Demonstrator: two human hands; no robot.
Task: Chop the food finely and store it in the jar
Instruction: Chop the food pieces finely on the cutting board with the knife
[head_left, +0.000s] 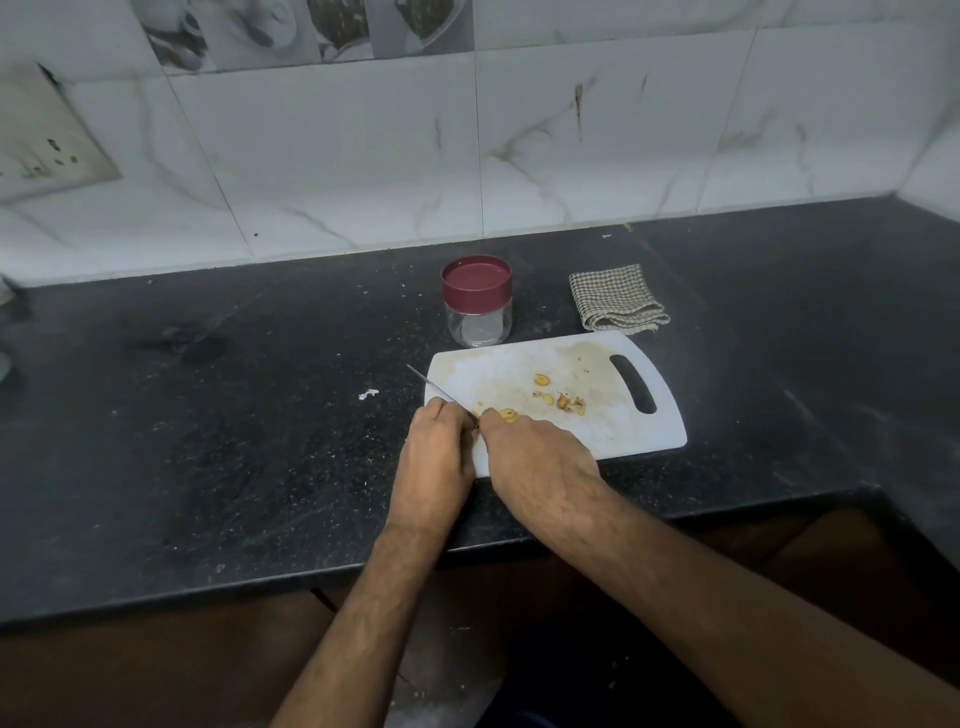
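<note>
Food (508, 413): small yellow-brown pieces on a white cutting board (623, 436), one piece at the board's near-left part just under the fingertips of the right hand (535, 457), several cut bits (563, 401) scattered nearer the board's middle. Knife (431, 387): thin blade angled up and to the left, tip past the board's left edge and over the dark counter (208, 415); handle hidden inside the left hand (436, 457), whose grip is curled round it. Right hand: fingers bent down onto the piece, pinning it to the board; how tightly it is held cannot be told. Jar (477, 304): clear, seemingly empty, dark red lid still on, standing on the counter just behind the board's far-left corner. Cloth (615, 299): folded, checked, right of the jar and apart from it. White scrap (368, 394): on the counter left of the board. Step in hand, as judged: slicing the held piece, early in the task, since the bits are still coarse and nothing is in the jar. To do it well: tuck the right fingertips back from the blade, bring the edge down close beside them in thin, even cuts, keep the piece flat so that it does not roll, then gather the scattered bits and chop across them again. The piece is small, so slipping toward the fingers is the likely hazard.
</note>
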